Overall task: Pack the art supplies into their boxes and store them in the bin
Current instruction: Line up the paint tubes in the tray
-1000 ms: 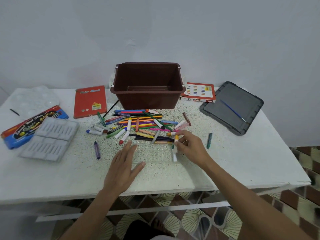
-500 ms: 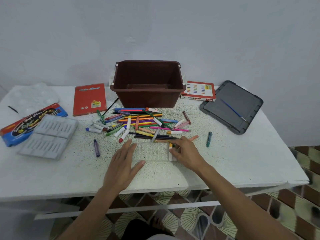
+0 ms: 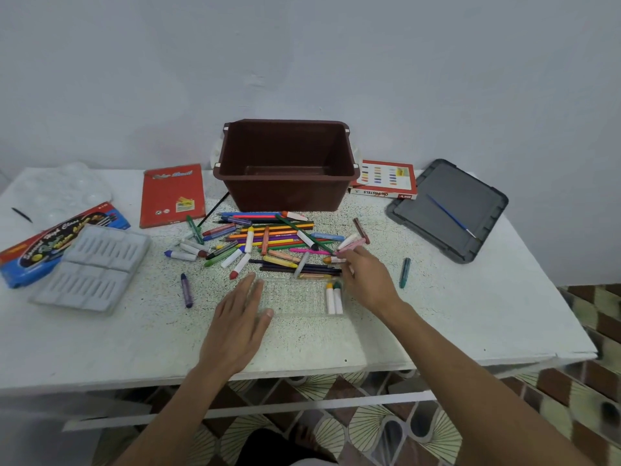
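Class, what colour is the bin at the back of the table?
The bin is dark brown; the head view shows it plainly.

At 9 o'clock the blue box is cut off by the picture's edge and partly covered by the grey tray. Toward 1 o'clock of the clear tray, whether anything is pinched by the right hand cannot be told.

The right hand meets the pile at its right edge. Just before its fingertips lies the tray, with two crayons in the near end and the left hand on the far end. The bin stands behind the pile. To the hand's right lies a lone crayon, and beyond it the lid with a brush on it.
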The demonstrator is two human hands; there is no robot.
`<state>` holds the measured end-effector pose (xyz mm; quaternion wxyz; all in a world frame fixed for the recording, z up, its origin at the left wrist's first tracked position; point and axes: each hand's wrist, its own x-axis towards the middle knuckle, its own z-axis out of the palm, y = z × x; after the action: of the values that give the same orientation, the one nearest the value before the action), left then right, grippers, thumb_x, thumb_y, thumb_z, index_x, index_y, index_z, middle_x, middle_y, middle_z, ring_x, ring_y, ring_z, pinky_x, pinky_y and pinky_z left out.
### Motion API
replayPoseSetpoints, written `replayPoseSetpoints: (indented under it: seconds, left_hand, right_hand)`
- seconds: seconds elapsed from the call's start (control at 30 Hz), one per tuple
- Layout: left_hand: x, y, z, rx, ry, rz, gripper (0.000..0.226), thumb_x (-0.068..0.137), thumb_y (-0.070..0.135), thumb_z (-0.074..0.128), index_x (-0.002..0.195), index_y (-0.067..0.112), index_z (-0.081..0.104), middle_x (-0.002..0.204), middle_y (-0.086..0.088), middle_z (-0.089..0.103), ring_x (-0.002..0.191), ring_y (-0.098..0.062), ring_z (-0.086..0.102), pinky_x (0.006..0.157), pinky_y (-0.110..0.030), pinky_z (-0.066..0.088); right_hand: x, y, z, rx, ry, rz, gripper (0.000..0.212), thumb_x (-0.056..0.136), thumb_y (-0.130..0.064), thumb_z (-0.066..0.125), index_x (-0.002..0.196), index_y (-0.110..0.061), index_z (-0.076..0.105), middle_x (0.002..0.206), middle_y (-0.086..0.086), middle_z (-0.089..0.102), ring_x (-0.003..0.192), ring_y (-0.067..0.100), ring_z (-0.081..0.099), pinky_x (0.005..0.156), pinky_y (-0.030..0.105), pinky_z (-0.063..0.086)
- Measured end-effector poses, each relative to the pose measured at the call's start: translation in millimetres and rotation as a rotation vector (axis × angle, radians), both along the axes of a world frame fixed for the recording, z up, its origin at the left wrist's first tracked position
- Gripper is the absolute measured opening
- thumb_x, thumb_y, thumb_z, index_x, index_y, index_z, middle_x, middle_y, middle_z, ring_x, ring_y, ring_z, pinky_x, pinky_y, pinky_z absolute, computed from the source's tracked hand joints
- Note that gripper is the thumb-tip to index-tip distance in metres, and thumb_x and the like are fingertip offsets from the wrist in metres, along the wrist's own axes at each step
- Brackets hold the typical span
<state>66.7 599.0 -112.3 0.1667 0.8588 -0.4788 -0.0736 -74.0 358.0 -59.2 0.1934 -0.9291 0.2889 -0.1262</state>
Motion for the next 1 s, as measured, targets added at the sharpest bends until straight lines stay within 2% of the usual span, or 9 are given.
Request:
replayPoseSetpoints:
  seconds: [0.07, 0.2, 0.33, 0.47, 0.57, 0.67, 0.73, 0.87, 1.0]
  left_hand:
    - [0, 0, 0, -0.001, 0.008, 0.004, 0.071, 0.098, 0.061, 0.007, 0.158, 0.022, 0.01, 0.165, 0.008, -0.006, 0.151, -0.009, -0.002, 0.119, -0.03, 0.002]
    - [1, 1, -1, -0.001, 0.015, -0.003, 0.072, 0.098, 0.063, 0.008, 0.158, 0.024, 0.01, 0.165, 0.01, -0.007, 0.151, -0.011, 0.0, 0.119, -0.032, 0.003]
    - [2, 1, -1, 0.008, 0.01, -0.003, 0.072, 0.098, 0.064, 0.007, 0.158, 0.025, 0.008, 0.165, 0.01, -0.008, 0.151, -0.011, 0.0, 0.119, -0.031, 0.002]
    - [2, 0, -1, 0.007, 0.008, -0.002, 0.072, 0.098, 0.063, 0.008, 0.158, 0.024, 0.009, 0.165, 0.009, -0.006, 0.151, -0.012, 0.002, 0.118, -0.032, 0.003]
    - [3, 1, -1, 0.012, 0.007, -0.001, 0.072, 0.098, 0.064, 0.007, 0.158, 0.024, 0.008, 0.164, 0.01, -0.008, 0.151, -0.011, 0.0, 0.118, -0.032, 0.003]
    - [2, 1, 0, 0.013, 0.01, -0.002, 0.073, 0.098, 0.064, 0.007, 0.158, 0.024, 0.009, 0.164, 0.01, -0.008, 0.151, -0.011, 0.001, 0.118, -0.032, 0.003]
    - [2, 0, 0, 0.01, 0.012, -0.002, 0.072, 0.098, 0.064, 0.009, 0.158, 0.024, 0.01, 0.164, 0.009, -0.006, 0.151, -0.011, 0.002, 0.118, -0.033, 0.005]
    - [3, 1, -1, 0.021, 0.009, -0.001, 0.072, 0.098, 0.064, 0.009, 0.158, 0.024, 0.011, 0.165, 0.009, -0.005, 0.151, -0.013, 0.004, 0.118, -0.034, 0.007]
    - [4, 0, -1, 0.014, 0.011, -0.002, 0.071, 0.099, 0.063, 0.012, 0.158, 0.023, 0.013, 0.165, 0.007, -0.001, 0.151, -0.016, 0.008, 0.118, -0.038, 0.012]
  right_hand:
    - [6, -7, -1, -0.069, 0.037, 0.03, 0.029, 0.098, -0.01, 0.051, 0.123, -0.008, 0.065, 0.11, 0.011, 0.062, 0.09, 0.031, 0.06, 0.069, 0.039, 0.053]
    - [15, -15, -1, -0.21, 0.135, 0.123, 0.03, 0.096, -0.01, 0.055, 0.124, -0.012, 0.066, 0.103, 0.01, 0.062, 0.085, 0.03, 0.059, 0.067, 0.038, 0.053]
    - [20, -21, -3, -0.305, 0.199, 0.187, 0.033, 0.093, -0.015, 0.062, 0.126, -0.019, 0.06, 0.104, 0.01, 0.062, 0.088, 0.028, 0.057, 0.074, 0.041, 0.054]
    - [19, -26, -7, -0.375, 0.201, 0.269, 0.039, 0.084, -0.015, 0.074, 0.122, -0.016, 0.061, 0.1, 0.013, 0.064, 0.083, 0.029, 0.059, 0.071, 0.04, 0.053]
    - [19, -27, -8, -0.378, 0.178, 0.279, 0.038, 0.085, -0.008, 0.069, 0.122, -0.016, 0.061, 0.099, 0.013, 0.063, 0.084, 0.029, 0.057, 0.071, 0.039, 0.05]
    - [16, -26, -6, -0.25, 0.084, 0.216, 0.04, 0.087, 0.001, 0.058, 0.125, -0.014, 0.06, 0.096, 0.012, 0.057, 0.081, 0.029, 0.054, 0.064, 0.032, 0.038]
    - [15, -22, -1, -0.108, -0.001, 0.18, 0.036, 0.09, -0.002, 0.057, 0.124, -0.015, 0.058, 0.098, 0.009, 0.054, 0.082, 0.024, 0.052, 0.065, 0.028, 0.034]
    - [9, -1, 15, 0.233, -0.084, 0.115, 0.025, 0.095, -0.012, 0.058, 0.117, -0.024, 0.054, 0.094, 0.001, 0.06, 0.077, 0.015, 0.058, 0.064, 0.025, 0.045]
    - [2, 18, 20, 0.44, -0.101, 0.056, 0.027, 0.093, -0.014, 0.066, 0.117, -0.02, 0.056, 0.08, 0.001, 0.066, 0.069, 0.012, 0.062, 0.064, 0.026, 0.051]
